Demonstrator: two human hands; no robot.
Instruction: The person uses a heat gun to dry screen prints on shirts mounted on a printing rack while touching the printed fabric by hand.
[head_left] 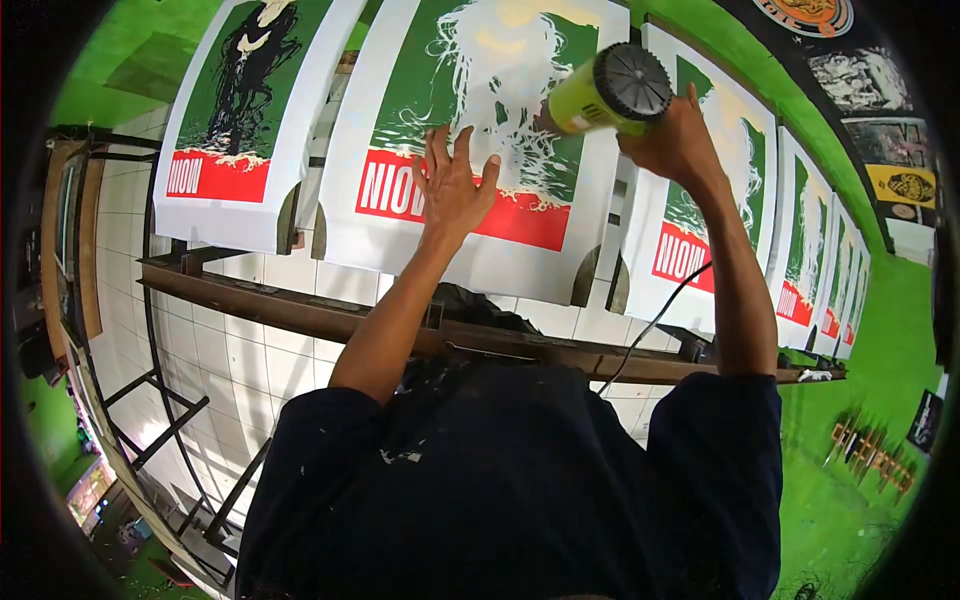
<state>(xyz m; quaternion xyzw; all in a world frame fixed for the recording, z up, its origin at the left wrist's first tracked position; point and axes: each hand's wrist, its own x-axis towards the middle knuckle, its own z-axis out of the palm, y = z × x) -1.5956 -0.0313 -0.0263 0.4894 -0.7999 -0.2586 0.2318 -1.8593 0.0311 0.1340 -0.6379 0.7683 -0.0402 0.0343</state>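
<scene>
A lime-green heat gun (585,99) with a round black vented back is gripped in my right hand (672,142). Its front end points down and left toward the middle print. My left hand (458,192) has its fingers spread over the lower part of that print and seems to rest on it or hover close; contact is hard to tell. Beneath both hands lies a white fabric panel (400,243) bearing a green, cream and red design with white block letters. A dark cord (650,325) hangs below my right forearm.
Similar printed white panels stand in a row, one at left (225,217) and several at right (795,235). A brown metal rail (290,309) runs below them over white floor tiles (240,355). Black metal framing (150,385) stands at left; a green wall (890,340) is at right.
</scene>
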